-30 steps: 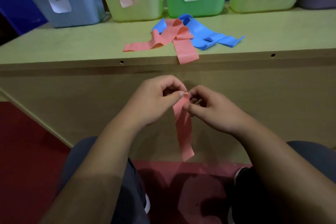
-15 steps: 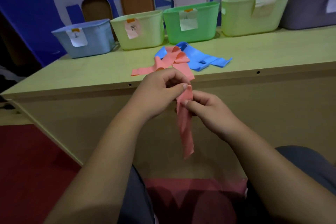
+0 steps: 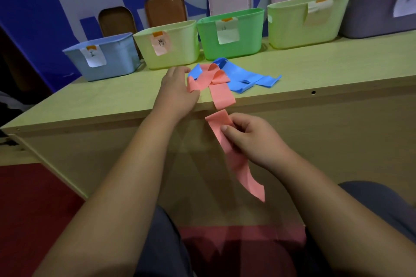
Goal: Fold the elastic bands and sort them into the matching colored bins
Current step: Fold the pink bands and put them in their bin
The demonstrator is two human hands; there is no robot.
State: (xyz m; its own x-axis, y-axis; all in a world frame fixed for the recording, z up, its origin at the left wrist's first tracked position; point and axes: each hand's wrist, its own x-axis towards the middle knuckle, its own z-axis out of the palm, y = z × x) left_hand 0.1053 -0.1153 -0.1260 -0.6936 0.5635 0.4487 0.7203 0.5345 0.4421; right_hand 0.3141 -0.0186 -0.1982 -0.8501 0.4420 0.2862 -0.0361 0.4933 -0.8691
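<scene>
My right grip (image 3: 252, 141) pinches a pink band (image 3: 234, 159) between thumb and fingers near its upper end. The rest hangs loose below the grip, in front of the table (image 3: 112, 105) edge, so I judge this one at most half folded and not yet binned. My left grip (image 3: 177, 90) is released, fingers fairly straight, resting on the table ahead and to the left of the right one. It touches the end of a second pink band (image 3: 221, 94), which lies looped over the blue bands (image 3: 247, 76) just right of that grip, all unfolded. Beyond both grips stands the row of labelled bins (image 3: 247, 36). I cannot see inside them, so what is already sorted is unknown; most of the work looks left.
</scene>
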